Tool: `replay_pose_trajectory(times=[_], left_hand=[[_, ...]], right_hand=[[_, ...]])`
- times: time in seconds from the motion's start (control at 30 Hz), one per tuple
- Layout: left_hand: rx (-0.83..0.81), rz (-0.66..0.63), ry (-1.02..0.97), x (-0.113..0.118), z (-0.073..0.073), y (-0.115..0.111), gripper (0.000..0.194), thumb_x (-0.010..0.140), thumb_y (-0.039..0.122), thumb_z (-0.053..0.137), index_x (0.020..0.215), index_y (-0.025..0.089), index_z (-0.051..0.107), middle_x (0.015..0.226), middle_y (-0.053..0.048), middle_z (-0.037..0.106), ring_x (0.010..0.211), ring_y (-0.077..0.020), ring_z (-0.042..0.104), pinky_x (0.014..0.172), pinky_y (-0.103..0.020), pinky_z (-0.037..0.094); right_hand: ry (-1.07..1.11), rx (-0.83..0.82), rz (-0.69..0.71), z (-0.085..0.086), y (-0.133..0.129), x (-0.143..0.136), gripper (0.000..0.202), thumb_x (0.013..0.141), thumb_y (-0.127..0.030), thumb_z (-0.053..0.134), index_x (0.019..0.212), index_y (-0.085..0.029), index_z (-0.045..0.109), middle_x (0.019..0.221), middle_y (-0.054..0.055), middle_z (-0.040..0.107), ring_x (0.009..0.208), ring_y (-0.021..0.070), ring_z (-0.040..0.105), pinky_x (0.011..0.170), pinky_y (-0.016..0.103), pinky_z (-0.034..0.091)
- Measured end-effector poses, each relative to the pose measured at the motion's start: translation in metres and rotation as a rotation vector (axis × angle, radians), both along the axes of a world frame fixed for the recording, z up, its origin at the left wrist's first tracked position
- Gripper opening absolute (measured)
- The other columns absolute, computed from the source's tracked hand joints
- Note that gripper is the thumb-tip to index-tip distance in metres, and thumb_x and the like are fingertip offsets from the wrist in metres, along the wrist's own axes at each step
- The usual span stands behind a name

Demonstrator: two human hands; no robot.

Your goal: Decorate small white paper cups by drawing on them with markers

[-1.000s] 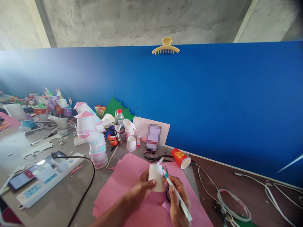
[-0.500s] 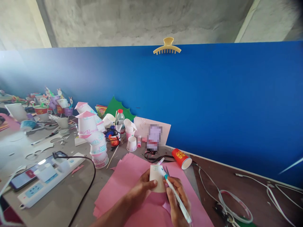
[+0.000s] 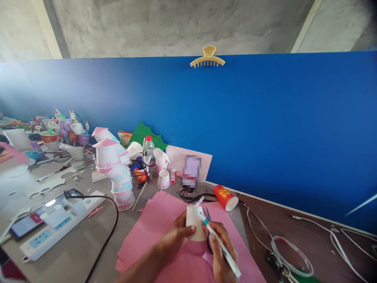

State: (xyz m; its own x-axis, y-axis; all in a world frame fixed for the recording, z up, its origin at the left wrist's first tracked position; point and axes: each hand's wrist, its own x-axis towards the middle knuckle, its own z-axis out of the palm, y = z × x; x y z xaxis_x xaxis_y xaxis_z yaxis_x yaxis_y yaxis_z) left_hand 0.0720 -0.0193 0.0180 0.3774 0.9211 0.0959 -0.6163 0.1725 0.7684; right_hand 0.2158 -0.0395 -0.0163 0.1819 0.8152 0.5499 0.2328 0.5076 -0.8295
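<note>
A blue partition (image 3: pixel 265 118) backs a cluttered bench (image 3: pixel 91 239) with pink sheets (image 3: pixel 147 232) at its near middle. Over them, the left hand (image 3: pixel 180 230) pinches a white paper cup (image 3: pixel 196 233) in its grip; the right hand's (image 3: pixel 219 262) grip pinches a white pen (image 3: pixel 228 256), tip at the cup's right side, near half-hidden scissors (image 3: pixel 208 215).

A craft workshop, apparently: tabletop (image 3: pixel 85 240) cluttered with decorated cups (image 3: pixel 122 184), pink paper (image 3: pixel 156 224) and scraps (image 3: pixel 95 212), blue partition (image 3: pixel 279 118), concrete wall (image 3: pixel 176 27) behind.
</note>
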Motion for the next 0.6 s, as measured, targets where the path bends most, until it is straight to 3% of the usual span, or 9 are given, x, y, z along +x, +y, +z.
replay_pose_trajectory(times=[0.6], left_hand=[[-0.013,0.011,0.005,0.001,0.000,0.001,0.061,0.069,0.029,0.078,0.126,0.017,0.059,0.105,-0.011,0.071,0.104,-0.0306,0.063,0.087,-0.036,0.044]], right_hand=[[0.042,0.025,0.016,0.012,-0.003,-0.002,0.018,0.095,-0.036,0.053,0.099,-0.024,0.066,0.085,0.003,0.068,0.075,0.0169,0.068,0.065,0.023,0.056]])
